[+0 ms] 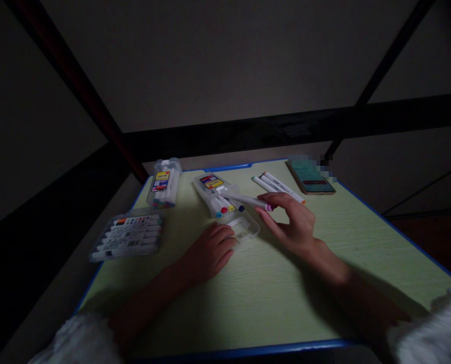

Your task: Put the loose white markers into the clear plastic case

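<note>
My right hand (293, 221) pinches a white marker (246, 198) by its purple-ended tip between thumb and fingers. The marker's other end reaches over the mouth of a clear plastic marker case (201, 189). Inside that case lie several markers, with light blue, red, yellow and dark blue ends showing. Its clear lid (247, 227) is folded open toward me. My left hand (214, 248) has its curled fingers on the lid's left side, holding it against the table; its thumb is hidden.
Loose white markers (276, 186) lie right of the case, beside a phone (310, 175). An upright filled marker case (164, 184) and a flat one (129, 233) are on the left. The pale green table (255, 303) has a blue rim; a wall is behind.
</note>
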`<state>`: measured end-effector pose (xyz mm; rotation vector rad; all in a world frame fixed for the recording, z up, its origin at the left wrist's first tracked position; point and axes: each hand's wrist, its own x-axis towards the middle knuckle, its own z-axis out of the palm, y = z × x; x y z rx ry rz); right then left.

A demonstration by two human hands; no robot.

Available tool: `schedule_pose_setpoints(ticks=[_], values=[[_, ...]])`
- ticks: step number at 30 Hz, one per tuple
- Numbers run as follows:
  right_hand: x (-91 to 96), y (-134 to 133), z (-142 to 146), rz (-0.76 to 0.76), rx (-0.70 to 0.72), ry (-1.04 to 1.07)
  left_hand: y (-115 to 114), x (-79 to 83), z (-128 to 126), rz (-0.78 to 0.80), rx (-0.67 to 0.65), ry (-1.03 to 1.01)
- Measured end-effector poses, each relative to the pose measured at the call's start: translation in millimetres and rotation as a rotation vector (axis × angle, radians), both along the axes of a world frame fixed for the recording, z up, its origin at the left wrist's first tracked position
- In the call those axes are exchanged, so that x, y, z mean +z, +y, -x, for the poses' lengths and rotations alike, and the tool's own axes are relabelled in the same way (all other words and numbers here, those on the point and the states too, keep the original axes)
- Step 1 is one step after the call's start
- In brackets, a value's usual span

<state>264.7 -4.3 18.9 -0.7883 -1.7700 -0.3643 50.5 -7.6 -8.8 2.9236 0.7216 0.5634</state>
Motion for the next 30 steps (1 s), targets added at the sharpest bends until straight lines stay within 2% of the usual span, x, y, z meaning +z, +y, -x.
schedule_pose_setpoints(ticks=[9, 15, 30], values=[[-10.4, 4.3, 1.4, 0.145, 0.077, -0.140, 0.3, -2.2, 0.6, 0.004, 0.000, -0.003], [-11.1, 4.9, 2.7, 0.216, 0.080, -0.217, -0.4, -0.1, 0.1, 0.000, 0.002, 0.002], [-13.1, 6.2, 5.9, 0.317, 0.143, -0.233, 0.3, -2.1, 0.7, -0.016, -0.007, 0.006]])
